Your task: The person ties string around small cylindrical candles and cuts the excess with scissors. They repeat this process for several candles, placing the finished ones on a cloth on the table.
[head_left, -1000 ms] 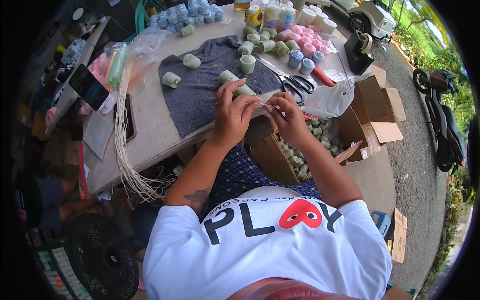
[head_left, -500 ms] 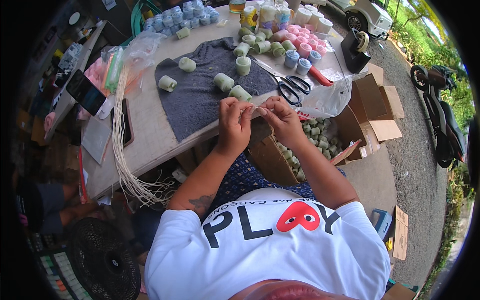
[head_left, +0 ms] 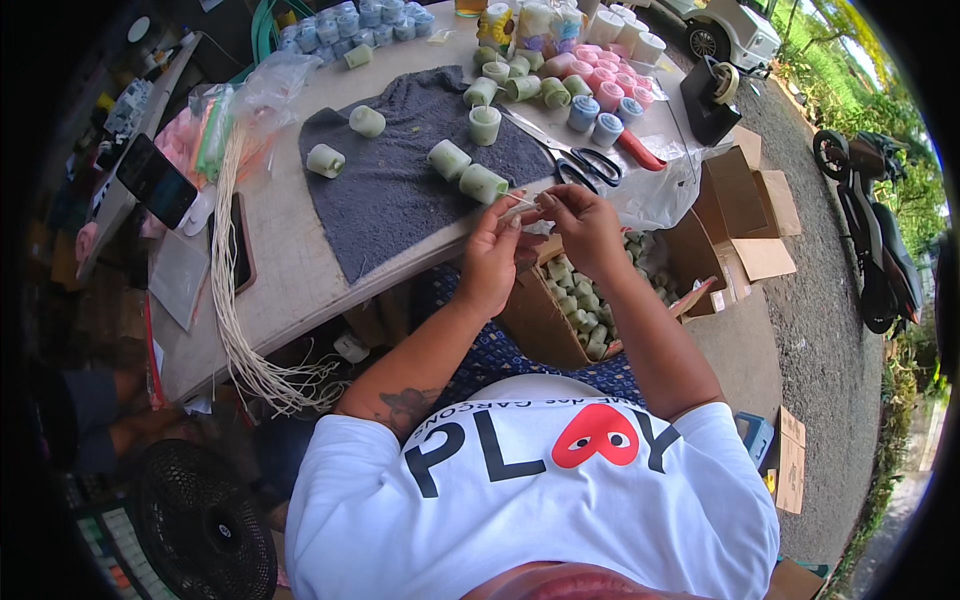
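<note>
A thin white wick [head_left: 522,200] stretches between my hands at the table's front edge. My right hand [head_left: 585,228] pinches one end with thumb and forefinger. My left hand [head_left: 490,262] has its fingertips closed around the wick on the other side, partly hidden. Just beyond my left fingers lies a pale green candle [head_left: 483,184], tipped on its side on a dark grey towel [head_left: 385,215]. Another green candle [head_left: 449,159] touches it, and more rest farther back on the cloth. One of those, a green candle with a wick [head_left: 485,126], stands upright.
Black-handled scissors [head_left: 588,168] and a red-handled tool [head_left: 640,151] lie right of the towel. Pink candles [head_left: 608,95] and blue candles [head_left: 607,130] crowd the back. A long wick bundle [head_left: 228,290] hangs off the left edge. Below, a cardboard box [head_left: 545,325] holds green pieces.
Both hands have shifted slightly right, and my left hand has turned with its fingers less curled. More of the white wick shows between them. The whole view has shifted a little.
</note>
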A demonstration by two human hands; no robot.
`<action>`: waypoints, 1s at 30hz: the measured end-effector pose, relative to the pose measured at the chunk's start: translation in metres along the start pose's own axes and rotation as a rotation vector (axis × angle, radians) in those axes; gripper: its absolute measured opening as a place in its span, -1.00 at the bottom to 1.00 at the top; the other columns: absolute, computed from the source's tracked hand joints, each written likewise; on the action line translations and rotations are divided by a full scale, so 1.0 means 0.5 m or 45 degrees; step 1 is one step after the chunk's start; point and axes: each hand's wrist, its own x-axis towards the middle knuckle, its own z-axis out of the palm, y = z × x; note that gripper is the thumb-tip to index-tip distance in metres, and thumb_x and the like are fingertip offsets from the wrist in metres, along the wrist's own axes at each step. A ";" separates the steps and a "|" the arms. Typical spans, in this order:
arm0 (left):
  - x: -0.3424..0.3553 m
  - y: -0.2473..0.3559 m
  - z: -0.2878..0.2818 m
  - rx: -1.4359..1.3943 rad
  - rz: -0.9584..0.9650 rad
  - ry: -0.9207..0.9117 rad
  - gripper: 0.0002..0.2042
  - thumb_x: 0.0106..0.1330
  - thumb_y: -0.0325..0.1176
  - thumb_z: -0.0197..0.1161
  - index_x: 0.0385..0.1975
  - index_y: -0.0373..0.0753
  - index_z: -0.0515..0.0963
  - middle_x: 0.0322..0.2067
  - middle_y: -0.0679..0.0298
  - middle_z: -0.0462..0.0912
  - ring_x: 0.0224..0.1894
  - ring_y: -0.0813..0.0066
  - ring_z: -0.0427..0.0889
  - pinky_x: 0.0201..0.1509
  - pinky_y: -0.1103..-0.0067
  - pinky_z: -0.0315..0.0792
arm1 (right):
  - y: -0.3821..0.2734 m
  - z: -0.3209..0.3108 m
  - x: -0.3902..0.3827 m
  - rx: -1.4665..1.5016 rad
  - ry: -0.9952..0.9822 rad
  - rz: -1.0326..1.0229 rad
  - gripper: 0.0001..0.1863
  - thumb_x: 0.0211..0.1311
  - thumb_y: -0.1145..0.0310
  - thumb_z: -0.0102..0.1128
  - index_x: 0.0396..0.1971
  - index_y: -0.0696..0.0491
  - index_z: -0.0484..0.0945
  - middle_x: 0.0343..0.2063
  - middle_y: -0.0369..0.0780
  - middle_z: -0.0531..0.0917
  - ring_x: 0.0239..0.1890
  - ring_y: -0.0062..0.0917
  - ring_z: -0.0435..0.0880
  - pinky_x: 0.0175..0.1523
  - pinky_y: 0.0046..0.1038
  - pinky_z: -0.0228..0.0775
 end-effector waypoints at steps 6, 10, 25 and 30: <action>0.003 -0.018 -0.027 0.133 0.057 0.120 -0.74 0.42 -0.28 0.00 0.04 -0.14 0.45 -0.24 0.36 0.62 -0.50 0.80 0.46 -0.43 0.79 0.35 | -0.020 -0.015 0.006 0.067 -0.482 0.411 -0.77 0.28 0.33 0.12 -0.20 0.18 0.56 -0.42 -0.30 0.63 -0.43 -0.70 0.55 -0.28 -0.61 0.42; 0.011 -0.014 -0.033 -0.089 -0.045 0.148 -0.83 0.37 -0.29 0.09 -0.12 -0.15 0.50 -0.28 0.36 0.64 -0.56 0.83 0.37 -0.48 0.81 0.28 | -0.014 -0.018 -0.002 0.244 -0.538 0.406 -0.74 0.28 0.29 0.13 -0.21 0.19 0.55 -0.45 -0.29 0.61 -0.44 -0.66 0.57 -0.30 -0.58 0.46; 0.012 -0.011 -0.017 -0.260 -0.001 0.158 -0.89 0.37 -0.32 0.09 -0.26 -0.18 0.49 -0.37 0.33 0.61 -0.59 0.78 0.40 -0.55 0.82 0.26 | 0.008 -0.022 -0.009 0.745 -0.790 0.503 -0.82 0.29 0.30 0.11 -0.25 0.10 0.51 -0.42 -0.34 0.56 -0.40 -0.69 0.53 -0.25 -0.59 0.42; 0.011 -0.008 -0.028 -0.305 -0.056 0.000 -0.86 0.38 -0.31 0.06 -0.21 -0.19 0.49 -0.26 0.27 0.61 -0.46 0.65 0.51 -0.44 0.70 0.41 | 0.030 -0.013 -0.006 0.886 -0.830 0.511 -0.83 0.29 0.29 0.11 -0.25 0.08 0.51 -0.41 -0.33 0.57 -0.39 -0.69 0.54 -0.25 -0.59 0.42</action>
